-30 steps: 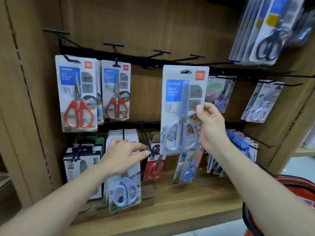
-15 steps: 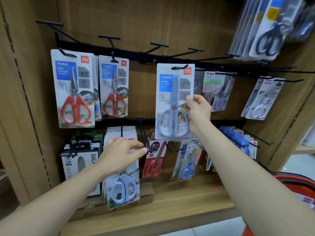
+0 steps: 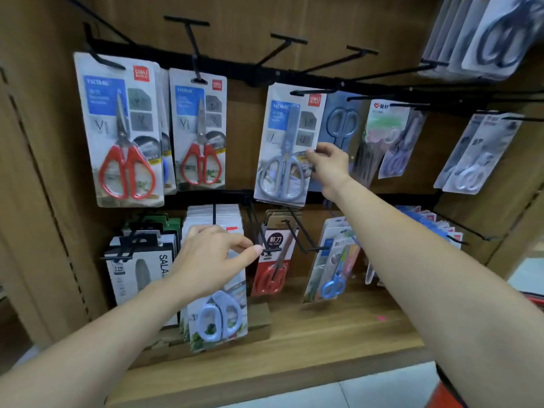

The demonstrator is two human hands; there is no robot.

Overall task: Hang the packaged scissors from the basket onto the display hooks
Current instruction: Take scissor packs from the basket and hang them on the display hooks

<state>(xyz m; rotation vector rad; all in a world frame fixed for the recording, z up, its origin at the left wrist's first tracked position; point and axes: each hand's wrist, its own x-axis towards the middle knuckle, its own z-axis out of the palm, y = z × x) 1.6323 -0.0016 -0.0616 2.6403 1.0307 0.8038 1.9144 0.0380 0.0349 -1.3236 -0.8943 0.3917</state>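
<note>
Your carrier: a wood-backed peg rack [image 3: 235, 30] over a wooden shelf [image 3: 338, 328].
On the upper rail [image 3: 235, 70] you've got red-handled scissor packs [image 3: 123, 134] on the two left hooks. Next is the grey-handled scissor pack [image 3: 287, 142], its slot at a hook tip, with darker and paler packs to the right. The lower rail [image 3: 206, 195] carries, left to right, black-and-white packs [image 3: 141, 269], a thick white-card stack [image 3: 215, 219], a red pack [image 3: 273, 260] and a blue-handled pack [image 3: 335, 275]. A brown cardboard block [image 3: 262, 319] sits on the shelf itself.
</note>
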